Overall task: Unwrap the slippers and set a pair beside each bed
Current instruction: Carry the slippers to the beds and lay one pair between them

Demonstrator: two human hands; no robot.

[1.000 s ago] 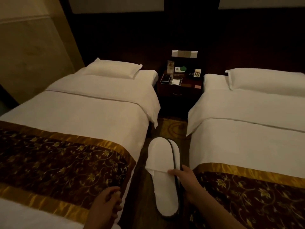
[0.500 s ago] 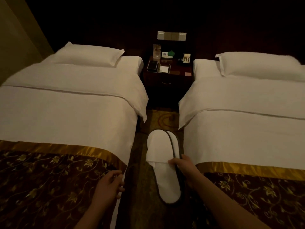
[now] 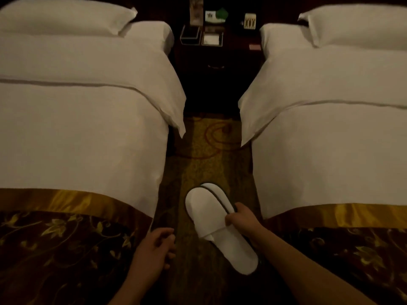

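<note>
Dim hotel room, narrow carpeted aisle [image 3: 209,146] running near to far between two beds.

Near: left hand [image 3: 154,249] hangs over the aisle just beside the near corner of the left bed [image 3: 88,139], fingers loosely curled and relaxed. Right hand [image 3: 242,219] pinches the slippers [image 3: 207,212] at their right edge, thumb on top and fingers curled beneath. Slippers are white with dark trim, stacked as a pair, the second one's rim peeking out along the far right edge. Toes point far and slightly left, heels near and right. They sit over the middle of the aisle, closer to the right bed [image 3: 330,150]. Cannot tell whether they touch the carpet.

Both beds carry a dark floral runner with gold border: left runner [image 3: 55,249], right runner [image 3: 352,249]. Runner edges and white bed sides form the aisle walls on both sides.

Middle: aisle floor lies open beyond the slippers. Folded-back sheet corners hang off both beds and pinch the gap at the far end.

Far: dark nightstand [image 3: 215,69] closes the aisle, with small trays and cards on top, details too small to tell. One pillow [image 3: 61,18] on the left bed, another pillow [image 3: 356,25] on the right.
</note>
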